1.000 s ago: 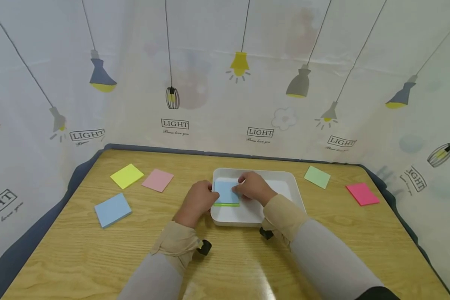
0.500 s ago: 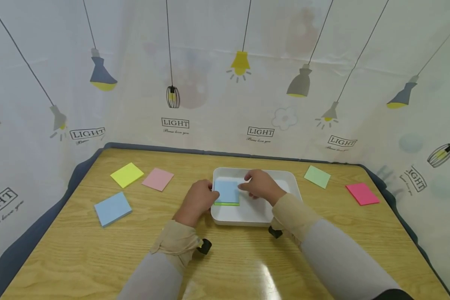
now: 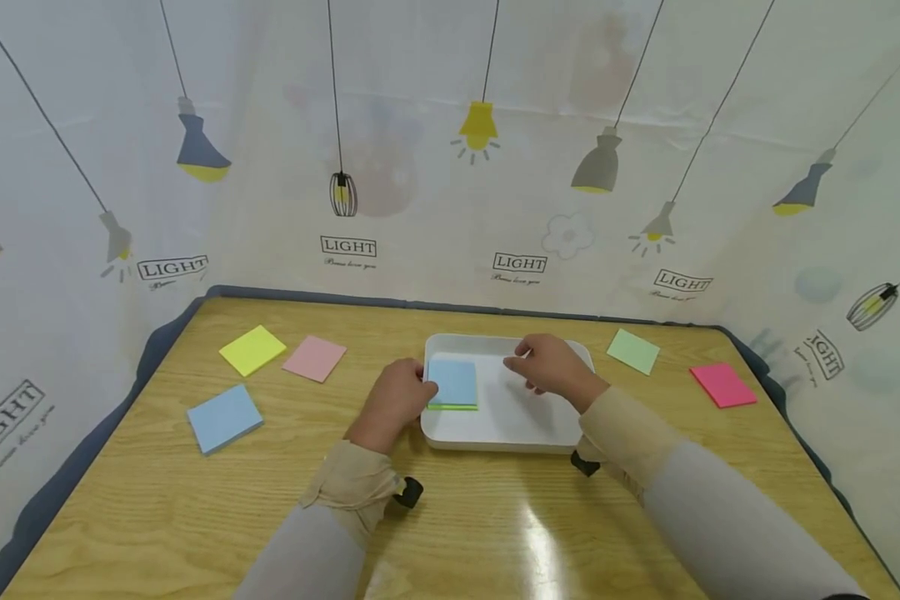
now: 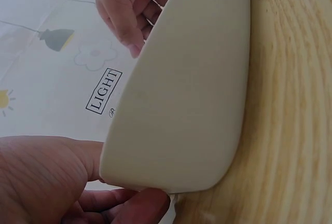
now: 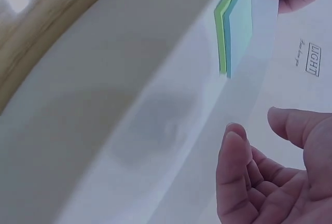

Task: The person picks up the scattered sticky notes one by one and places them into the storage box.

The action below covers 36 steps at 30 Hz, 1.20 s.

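Observation:
In the head view a white tray (image 3: 521, 423) lies on the table, with a light blue sticky note pad (image 3: 453, 382) stacked on a bright green pad (image 3: 453, 407) at its left end. My left hand (image 3: 392, 402) grips the tray's left wall, thumb at the rim and fingers outside, as the left wrist view shows the hand (image 4: 46, 180) there. Over the tray's right half hovers my right hand (image 3: 553, 368), holding nothing. In the right wrist view its thumb and loosely bent fingers stand apart (image 5: 275, 177), away from the two stacked pads.
Left of the tray lie a yellow pad (image 3: 252, 350), a pale pink pad (image 3: 314, 358) and another blue pad (image 3: 225, 418). To its right are a pale green pad (image 3: 633, 351) and a hot pink pad (image 3: 723, 385). A printed curtain (image 3: 420, 275) rises behind the table.
My right hand has let go of the blue pad and moved right, away from the stack. The left hand stays at the tray's left edge; the stacked pads have not visibly moved.

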Tool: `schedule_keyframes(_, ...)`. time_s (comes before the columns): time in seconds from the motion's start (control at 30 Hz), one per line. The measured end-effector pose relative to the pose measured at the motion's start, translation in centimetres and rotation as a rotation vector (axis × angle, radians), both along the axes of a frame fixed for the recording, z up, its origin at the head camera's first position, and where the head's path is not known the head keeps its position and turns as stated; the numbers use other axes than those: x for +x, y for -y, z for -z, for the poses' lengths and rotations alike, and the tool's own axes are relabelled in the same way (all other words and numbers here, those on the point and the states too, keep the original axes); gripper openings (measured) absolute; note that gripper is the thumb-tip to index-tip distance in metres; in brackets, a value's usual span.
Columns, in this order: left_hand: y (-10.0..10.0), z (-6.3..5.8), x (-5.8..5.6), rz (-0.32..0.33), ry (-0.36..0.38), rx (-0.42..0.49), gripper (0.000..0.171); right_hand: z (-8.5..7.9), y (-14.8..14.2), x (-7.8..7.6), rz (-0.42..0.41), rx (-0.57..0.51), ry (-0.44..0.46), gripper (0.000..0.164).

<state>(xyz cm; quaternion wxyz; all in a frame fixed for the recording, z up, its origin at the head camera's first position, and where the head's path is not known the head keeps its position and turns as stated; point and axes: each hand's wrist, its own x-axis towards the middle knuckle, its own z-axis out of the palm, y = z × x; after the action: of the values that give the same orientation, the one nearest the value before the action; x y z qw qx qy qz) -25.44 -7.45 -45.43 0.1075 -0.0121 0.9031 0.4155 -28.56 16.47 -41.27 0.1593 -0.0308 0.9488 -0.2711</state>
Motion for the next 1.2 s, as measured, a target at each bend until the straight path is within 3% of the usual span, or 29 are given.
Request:
schedule_keyframes(0.33,0.2,0.2,-0.1,0.008,-0.017,-0.006,0.026,-0.6,-4.4,0.0,-0.068,-0.124,-0.037,0.04)
schedule_keyframes(0.57,0.2,0.2,0.2,0.015,-0.027,0.004,0.026,-0.5,-8.4,0.1,-0.021,-0.17,-0.051,0.046)
schedule_keyframes(1.2,0.3,0.3,0.1,0.003,-0.01,0.007,0.026,0.6,-21.1,1.4,0.118,-0.132,-0.08,0.072)
